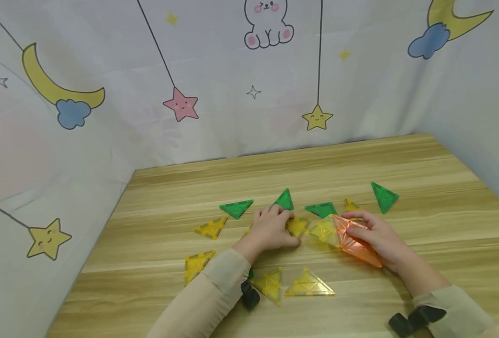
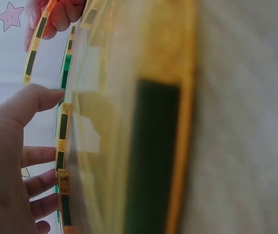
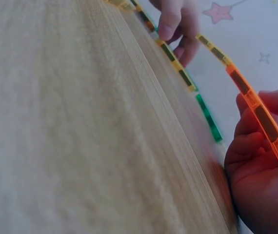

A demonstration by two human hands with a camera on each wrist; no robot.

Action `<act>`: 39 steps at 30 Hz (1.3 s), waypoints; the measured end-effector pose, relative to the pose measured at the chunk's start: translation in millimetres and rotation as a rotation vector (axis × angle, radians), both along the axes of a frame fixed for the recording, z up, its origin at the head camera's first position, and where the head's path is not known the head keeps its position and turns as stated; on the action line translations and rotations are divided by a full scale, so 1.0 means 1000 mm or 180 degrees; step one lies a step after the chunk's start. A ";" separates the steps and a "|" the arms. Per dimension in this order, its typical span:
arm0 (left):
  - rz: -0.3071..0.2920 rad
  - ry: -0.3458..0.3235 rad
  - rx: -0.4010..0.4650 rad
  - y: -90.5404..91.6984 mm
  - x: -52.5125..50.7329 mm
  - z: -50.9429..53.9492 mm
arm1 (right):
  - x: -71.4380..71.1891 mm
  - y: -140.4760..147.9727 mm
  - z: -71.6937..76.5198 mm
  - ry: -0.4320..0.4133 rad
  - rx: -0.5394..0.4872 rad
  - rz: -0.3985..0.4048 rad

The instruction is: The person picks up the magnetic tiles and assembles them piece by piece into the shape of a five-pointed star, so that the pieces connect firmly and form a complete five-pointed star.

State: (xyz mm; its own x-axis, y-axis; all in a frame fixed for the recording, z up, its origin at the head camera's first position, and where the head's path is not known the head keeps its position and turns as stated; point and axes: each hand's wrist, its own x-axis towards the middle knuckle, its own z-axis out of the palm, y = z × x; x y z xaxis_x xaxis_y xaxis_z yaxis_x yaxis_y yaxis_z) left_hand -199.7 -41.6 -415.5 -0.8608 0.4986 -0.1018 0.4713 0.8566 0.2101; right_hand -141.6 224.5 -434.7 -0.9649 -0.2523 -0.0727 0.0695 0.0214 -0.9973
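Pale cloth [image 1: 232,61] printed with moons [image 1: 42,84] and stars [image 1: 181,105] hangs behind a wood-grained tabletop [image 1: 139,263]. Above that surface, the right hand [image 1: 384,241] pinches an orange tile [image 1: 355,248], a pale-yellow tile [image 1: 324,231] at its edge. The left hand [image 1: 272,230], fingers loosely spread, reaches beside a yellow triangle [image 1: 298,226]; other yellow pieces [image 1: 310,284] lie around, green triangles [image 1: 385,197] mostly nearer the cloth.

orange tile [image 1: 358,249], yellow tile [image 1: 326,231] attached, both aloft
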 end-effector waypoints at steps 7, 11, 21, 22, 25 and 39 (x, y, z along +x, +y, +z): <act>-0.0003 -0.0013 -0.0032 0.001 0.002 0.003 | 0.001 0.000 0.001 -0.0055 0.0013 -0.0030; -0.0086 -0.0025 -0.0021 0.000 0.002 0.004 | 0.000 0.000 0.001 -0.0095 -0.0123 0.0017; -0.0570 -0.0145 0.0106 -0.007 0.002 0.007 | -0.001 0.002 0.000 -0.0098 -0.0173 -0.0044; -0.0598 -0.0149 0.0114 -0.007 0.002 0.007 | -0.001 0.002 0.000 -0.0094 -0.0195 -0.0046; -0.0662 -0.0153 0.0092 -0.007 0.002 0.006 | -0.001 0.002 -0.001 -0.0090 -0.0257 -0.0036; -0.0847 -0.0220 0.0423 -0.007 0.005 0.004 | -0.001 0.000 0.003 -0.0095 -0.0095 -0.0302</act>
